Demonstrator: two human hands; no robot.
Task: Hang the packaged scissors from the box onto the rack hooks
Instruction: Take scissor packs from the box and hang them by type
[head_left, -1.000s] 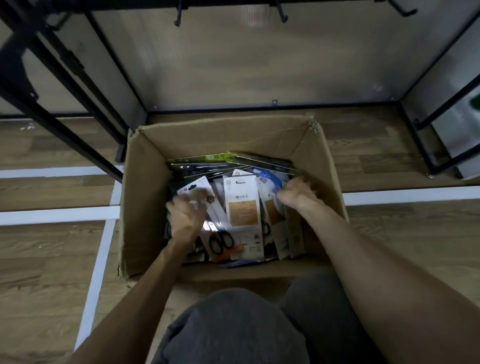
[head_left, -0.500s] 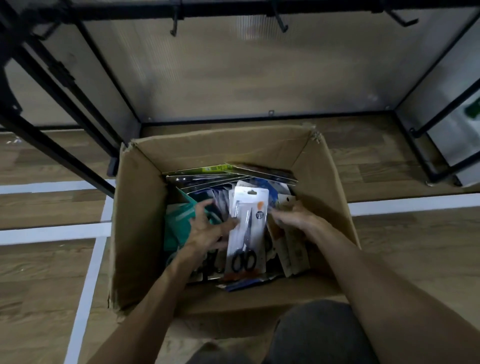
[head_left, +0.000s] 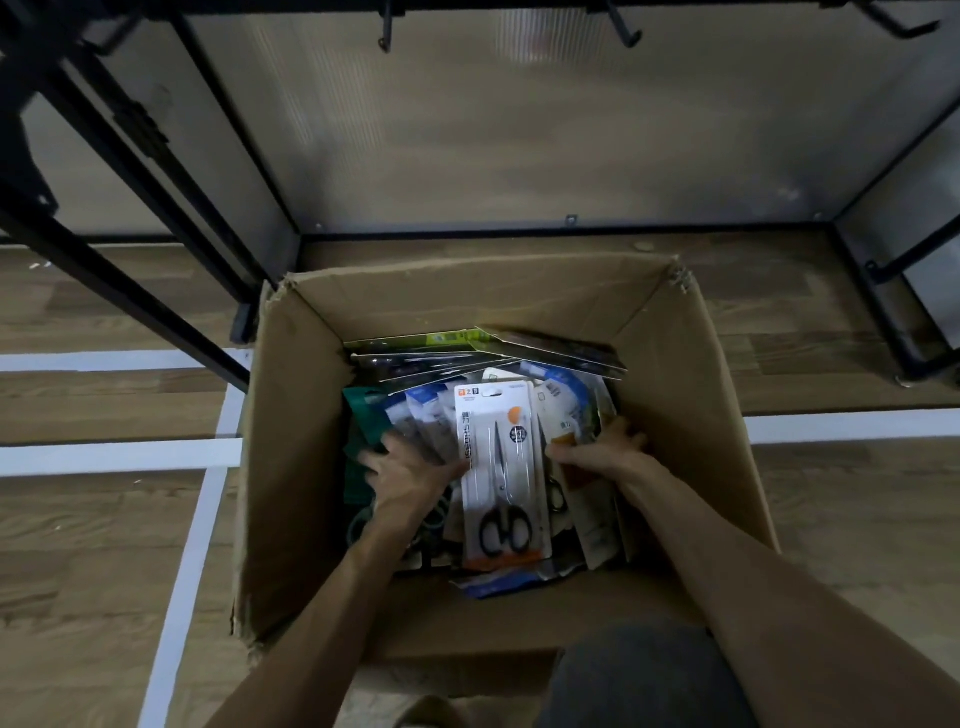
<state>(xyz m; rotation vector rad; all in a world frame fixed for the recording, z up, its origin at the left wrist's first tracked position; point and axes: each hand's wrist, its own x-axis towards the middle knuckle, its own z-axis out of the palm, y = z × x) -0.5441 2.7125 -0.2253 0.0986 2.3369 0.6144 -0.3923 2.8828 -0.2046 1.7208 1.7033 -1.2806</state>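
now white scissors pack (head_left: 500, 470) surfaced between left hand (head_left: 410, 479), right hand (head_left: 602, 451)

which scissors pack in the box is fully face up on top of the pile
The white pack with black-handled scissors and an orange bottom strip, between the left hand and right hand; the other packs are overlapped.

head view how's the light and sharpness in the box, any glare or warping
Head view: dim overall, with the cardboard box interior in shadow; the white scissors pack is the brightest and sharpest thing, while the packs beside it smear soft; a faint glare patch sits on the translucent panel; wide-angle distortion splays the black rack frame outward.
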